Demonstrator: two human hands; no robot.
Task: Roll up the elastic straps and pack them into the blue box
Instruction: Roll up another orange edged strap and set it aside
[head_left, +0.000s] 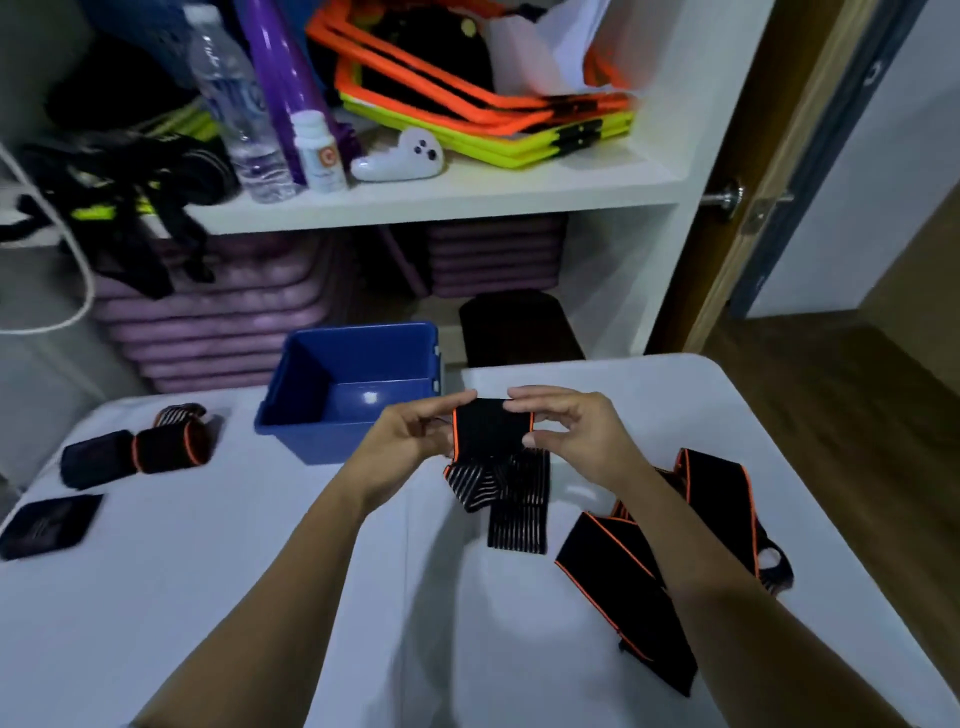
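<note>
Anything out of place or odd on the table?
Nothing spilled or damaged. The blue box looks empty while rolled straps lie outside it, left on the table. A loose strap sprawls unrolled at the right. Left hand and right hand pinch a third strap.

Almost no writing can be read here. On the shelf (467, 195), a small white bottle (319, 150) carries an orange round mark that looks like the letter C; the small lines under it are too blurred to read. The label on the clear water bottle (231, 98) beside it is also not readable.
</note>
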